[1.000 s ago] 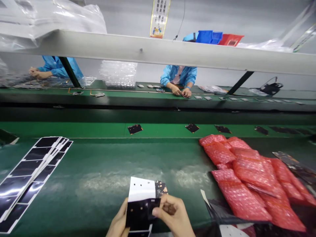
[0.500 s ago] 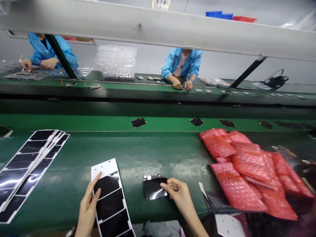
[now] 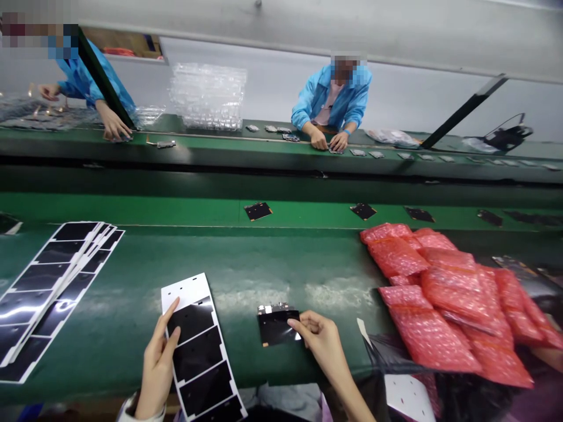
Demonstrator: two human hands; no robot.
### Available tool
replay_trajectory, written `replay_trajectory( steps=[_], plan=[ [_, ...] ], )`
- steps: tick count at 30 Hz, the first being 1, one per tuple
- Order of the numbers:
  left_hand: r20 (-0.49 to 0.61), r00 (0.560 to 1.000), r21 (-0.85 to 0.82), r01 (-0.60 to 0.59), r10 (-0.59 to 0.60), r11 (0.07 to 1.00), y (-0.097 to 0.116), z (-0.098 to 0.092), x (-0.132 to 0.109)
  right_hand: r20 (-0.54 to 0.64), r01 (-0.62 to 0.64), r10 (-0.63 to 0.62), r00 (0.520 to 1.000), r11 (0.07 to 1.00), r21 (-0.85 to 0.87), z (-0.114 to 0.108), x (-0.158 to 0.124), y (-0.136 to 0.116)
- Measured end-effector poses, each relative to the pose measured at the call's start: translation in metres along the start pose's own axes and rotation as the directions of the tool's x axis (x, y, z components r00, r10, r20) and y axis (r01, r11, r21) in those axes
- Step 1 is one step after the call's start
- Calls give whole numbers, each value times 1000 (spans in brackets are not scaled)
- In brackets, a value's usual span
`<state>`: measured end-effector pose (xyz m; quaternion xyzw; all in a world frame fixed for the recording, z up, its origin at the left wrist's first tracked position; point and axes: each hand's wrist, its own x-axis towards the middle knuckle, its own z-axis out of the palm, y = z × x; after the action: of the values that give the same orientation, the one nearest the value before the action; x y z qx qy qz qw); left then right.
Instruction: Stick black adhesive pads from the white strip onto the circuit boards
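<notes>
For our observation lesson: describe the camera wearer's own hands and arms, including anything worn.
Both hands are bare, with no gloves or rings. The left hand has a white cuff at its wrist; beyond the right hand the forearm shows no sleeve.

A second ago both hands held the sticker sheet and black part together. Now the left hand [image 3: 156, 363] lies flat on the sticker sheet [image 3: 197, 354], laid on the counter [image 3: 264, 275]. The black part [image 3: 276, 325] lies at the right hand's [image 3: 323, 343] fingers [image 3: 297, 321].
</notes>
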<state>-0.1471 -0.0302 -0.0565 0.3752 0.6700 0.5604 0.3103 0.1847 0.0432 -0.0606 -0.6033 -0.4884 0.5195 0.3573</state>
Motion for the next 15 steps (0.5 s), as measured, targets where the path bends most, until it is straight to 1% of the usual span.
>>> replay_trajectory(
  steps=[3, 8, 15],
  plan=[
    [-3, 1000, 1, -5, 5, 1000, -2, -1, 0, 1, -3, 3, 1000, 1000, -11, 0, 0, 4],
    [-11, 1000, -23, 27, -27, 999, -8, -2, 1, -8, -7, 7, 1000, 1000, -14, 0, 0, 8],
    [-14, 1000, -11, -1, 1, 1000, -7, 0, 2, -9, -11, 11, 1000, 1000, -25, 0, 0, 7]
  ],
)
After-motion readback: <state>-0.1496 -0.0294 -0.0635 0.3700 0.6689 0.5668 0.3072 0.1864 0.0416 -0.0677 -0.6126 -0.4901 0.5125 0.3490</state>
